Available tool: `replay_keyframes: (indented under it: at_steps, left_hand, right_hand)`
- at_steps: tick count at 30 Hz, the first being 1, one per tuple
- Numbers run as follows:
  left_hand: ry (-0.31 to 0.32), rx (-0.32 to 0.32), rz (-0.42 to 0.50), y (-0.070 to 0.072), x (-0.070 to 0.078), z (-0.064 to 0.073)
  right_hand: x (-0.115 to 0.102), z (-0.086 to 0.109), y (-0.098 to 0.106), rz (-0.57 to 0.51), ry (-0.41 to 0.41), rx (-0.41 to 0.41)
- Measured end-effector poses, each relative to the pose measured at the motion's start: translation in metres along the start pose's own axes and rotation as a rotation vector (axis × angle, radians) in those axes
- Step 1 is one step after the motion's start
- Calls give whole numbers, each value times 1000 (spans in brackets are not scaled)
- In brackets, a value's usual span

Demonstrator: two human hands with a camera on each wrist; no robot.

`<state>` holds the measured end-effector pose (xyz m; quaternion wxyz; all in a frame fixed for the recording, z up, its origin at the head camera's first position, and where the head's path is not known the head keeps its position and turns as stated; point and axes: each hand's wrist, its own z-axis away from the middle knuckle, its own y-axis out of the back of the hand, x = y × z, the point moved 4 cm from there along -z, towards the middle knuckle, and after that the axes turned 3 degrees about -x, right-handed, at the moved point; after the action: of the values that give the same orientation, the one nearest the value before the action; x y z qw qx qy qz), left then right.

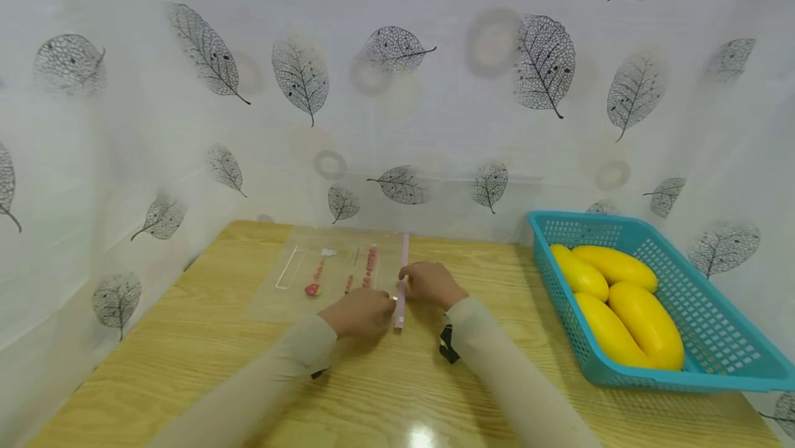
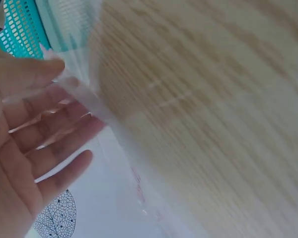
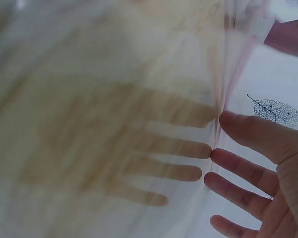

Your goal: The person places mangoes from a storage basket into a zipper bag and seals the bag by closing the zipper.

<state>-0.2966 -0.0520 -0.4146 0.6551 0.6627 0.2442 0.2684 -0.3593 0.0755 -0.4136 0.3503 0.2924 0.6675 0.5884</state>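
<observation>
A clear plastic bag (image 1: 282, 302) with red and pink printing lies on the wooden table, a pink strip (image 1: 399, 317) running along its right edge. Near the lower part of that strip, my left hand (image 1: 360, 313) pinches the bag's edge. In the left wrist view the thumb (image 2: 44, 69) presses the film against the fingers behind it, and the little finger stands apart. My right hand (image 1: 433, 284) is at the strip from the other side, farther up. Its thumb (image 3: 248, 130) and index finger pinch the edge in the right wrist view, while the other fingers are spread.
To the right stands a blue-green plastic basket (image 1: 733, 324) holding several smooth yellow oblong objects (image 1: 646, 324). A pale curtain with leaf prints (image 1: 397, 123) hangs behind and beside the wooden table (image 1: 205, 358).
</observation>
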Motion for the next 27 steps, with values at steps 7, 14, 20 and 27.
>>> replay_keyframes:
  at_steps: [7,14,20,27]
  left_hand:
    - [-112,224,-31,10,5,5]
    - [-130,445,-174,25,15,11]
    - [-127,604,-187,28,19,11]
    - [-124,786,-190,39,27,17]
  right_hand:
    - [4,3,2,-55,-57,-31]
    - [16,6,4,-151,-135,46]
    - [23,15,13,-227,-202,135]
    - [34,22,24,-332,-351,181]
